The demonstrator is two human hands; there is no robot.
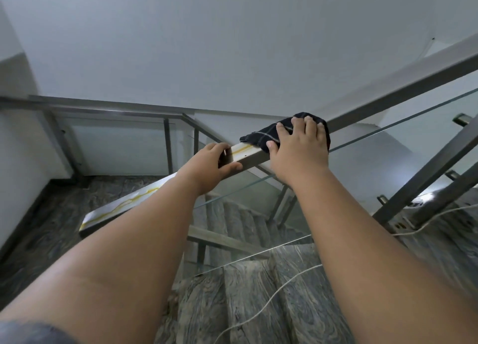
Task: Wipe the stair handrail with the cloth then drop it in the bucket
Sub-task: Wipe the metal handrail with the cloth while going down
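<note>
Two hands were on the handrail (pixel 253 156). The right hand (pixel 297 149), just toward two o'clock from the middle of the view, lay spread and nearly flat on the dark cloth (pixel 261 137), pressing it onto the rail's top face and not bunching it. One loose corner of the cloth trailed toward nine o'clock. The left hand (pixel 209 165), close by at nine o'clock, was wrapped round the bare rail, fingers over the top and thumb along the near face.

Being soft, thin and light, the cloth would probably fold and slide under the palm, so it looks best gathered at its middle and pinched when lifted. The rail, hard, smooth metal, ran from eight o'clock up to two o'clock, with yellow streaks (pixel 124 204) on its top from beside the left hand down toward eight. A glass panel (pixel 388 147) stood below it toward three o'clock, and stone stairs (pixel 258 279) with a pale cord (pixel 271 299) lay at six. No bucket was in view.
</note>
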